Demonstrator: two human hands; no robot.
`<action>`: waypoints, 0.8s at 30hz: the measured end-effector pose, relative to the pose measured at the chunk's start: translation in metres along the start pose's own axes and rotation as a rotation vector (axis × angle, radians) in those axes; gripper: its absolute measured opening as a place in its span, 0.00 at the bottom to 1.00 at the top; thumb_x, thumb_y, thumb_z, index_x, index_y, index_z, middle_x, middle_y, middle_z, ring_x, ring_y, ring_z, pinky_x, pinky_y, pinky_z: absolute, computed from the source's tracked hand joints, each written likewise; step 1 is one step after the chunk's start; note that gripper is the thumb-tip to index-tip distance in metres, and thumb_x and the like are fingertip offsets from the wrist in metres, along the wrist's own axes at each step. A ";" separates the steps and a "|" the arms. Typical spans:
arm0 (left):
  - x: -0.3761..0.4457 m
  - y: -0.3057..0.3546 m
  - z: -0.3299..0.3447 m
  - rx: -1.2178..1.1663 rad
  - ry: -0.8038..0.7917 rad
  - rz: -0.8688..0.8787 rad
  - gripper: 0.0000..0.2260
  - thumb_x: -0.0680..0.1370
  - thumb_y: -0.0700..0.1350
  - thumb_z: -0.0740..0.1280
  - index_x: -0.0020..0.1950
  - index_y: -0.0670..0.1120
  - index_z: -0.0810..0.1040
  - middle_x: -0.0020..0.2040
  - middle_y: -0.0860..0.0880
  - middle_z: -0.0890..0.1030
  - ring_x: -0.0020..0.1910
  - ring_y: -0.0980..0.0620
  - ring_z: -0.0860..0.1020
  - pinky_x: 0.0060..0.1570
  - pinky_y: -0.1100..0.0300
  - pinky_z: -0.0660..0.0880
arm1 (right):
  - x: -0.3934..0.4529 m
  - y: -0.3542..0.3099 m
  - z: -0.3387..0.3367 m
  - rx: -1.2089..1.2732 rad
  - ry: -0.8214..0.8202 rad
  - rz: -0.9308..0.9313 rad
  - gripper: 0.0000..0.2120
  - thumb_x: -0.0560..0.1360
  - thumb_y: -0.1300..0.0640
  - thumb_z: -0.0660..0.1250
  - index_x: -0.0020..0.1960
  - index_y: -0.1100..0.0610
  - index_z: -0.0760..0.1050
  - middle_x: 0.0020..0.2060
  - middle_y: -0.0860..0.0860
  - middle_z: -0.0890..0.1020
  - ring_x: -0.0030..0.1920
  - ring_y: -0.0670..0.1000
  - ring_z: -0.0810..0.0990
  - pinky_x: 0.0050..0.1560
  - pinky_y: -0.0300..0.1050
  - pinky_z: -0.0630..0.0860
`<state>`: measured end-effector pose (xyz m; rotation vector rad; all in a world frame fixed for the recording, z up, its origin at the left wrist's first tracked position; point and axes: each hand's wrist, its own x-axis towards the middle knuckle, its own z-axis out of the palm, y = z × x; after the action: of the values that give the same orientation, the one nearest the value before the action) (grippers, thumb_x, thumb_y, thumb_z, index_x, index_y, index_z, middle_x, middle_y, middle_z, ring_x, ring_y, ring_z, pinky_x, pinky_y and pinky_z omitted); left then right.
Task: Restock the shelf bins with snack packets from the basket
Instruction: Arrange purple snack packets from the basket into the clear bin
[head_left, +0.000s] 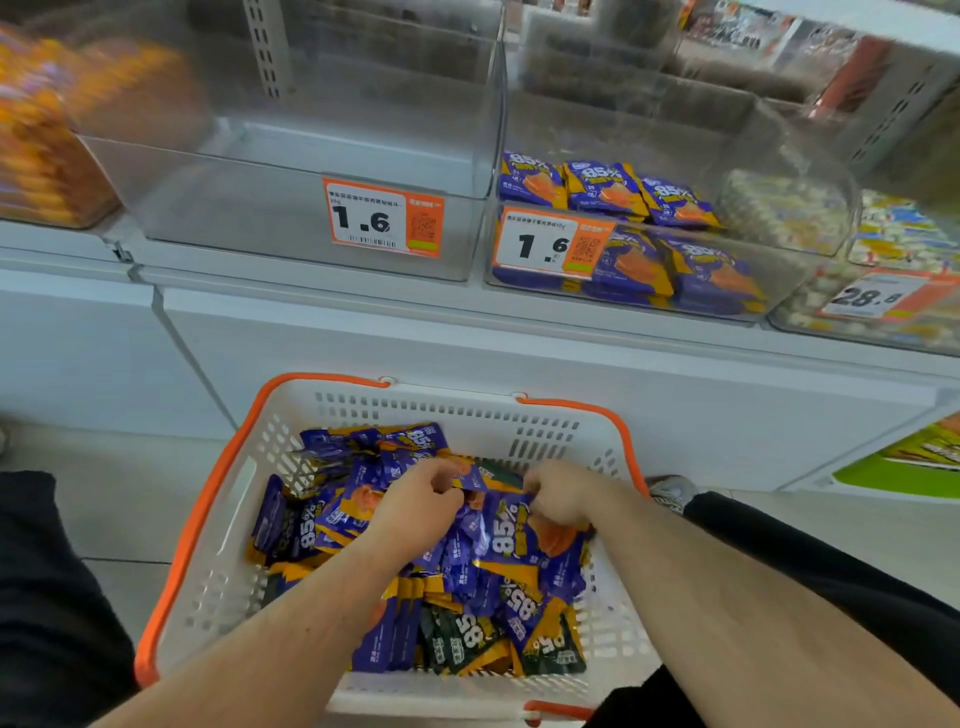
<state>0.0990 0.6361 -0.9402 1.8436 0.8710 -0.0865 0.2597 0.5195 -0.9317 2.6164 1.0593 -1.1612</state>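
Basket (218, 525) full of purple packets (506, 540); purple-stocked bin (779, 283) above.

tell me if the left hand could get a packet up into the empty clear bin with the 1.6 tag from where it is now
Probably yes. The left hand is in the basket, gripping purple packets, and the empty bin sits directly above, its top open. Nothing shows between them; the arm only has to lift clear of the basket rim.

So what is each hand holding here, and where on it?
Both the left hand and right hand pinch purple snack packets in the basket; exactly which edges cannot be told.
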 end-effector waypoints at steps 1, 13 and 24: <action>0.000 -0.002 0.000 0.000 -0.020 -0.015 0.19 0.83 0.49 0.61 0.73 0.50 0.67 0.70 0.51 0.71 0.58 0.55 0.76 0.51 0.60 0.72 | -0.003 -0.003 -0.010 0.054 0.033 -0.040 0.05 0.78 0.64 0.64 0.52 0.60 0.77 0.48 0.56 0.79 0.45 0.52 0.77 0.43 0.49 0.74; -0.016 0.024 -0.026 -0.142 0.335 -0.009 0.09 0.75 0.46 0.72 0.34 0.48 0.81 0.31 0.49 0.82 0.34 0.48 0.81 0.40 0.54 0.80 | -0.051 -0.040 -0.065 0.211 0.248 -0.122 0.09 0.76 0.63 0.65 0.37 0.55 0.73 0.36 0.50 0.74 0.37 0.49 0.72 0.32 0.40 0.65; -0.023 0.093 -0.063 -1.007 0.190 0.150 0.04 0.78 0.38 0.68 0.43 0.43 0.79 0.37 0.45 0.84 0.36 0.46 0.82 0.39 0.53 0.79 | -0.099 -0.055 -0.089 0.858 0.599 -0.185 0.14 0.78 0.66 0.63 0.36 0.55 0.72 0.31 0.50 0.76 0.30 0.46 0.72 0.28 0.36 0.67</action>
<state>0.1175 0.6590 -0.8293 0.9605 0.6998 0.5393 0.2337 0.5352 -0.7911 3.7848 1.0517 -1.0377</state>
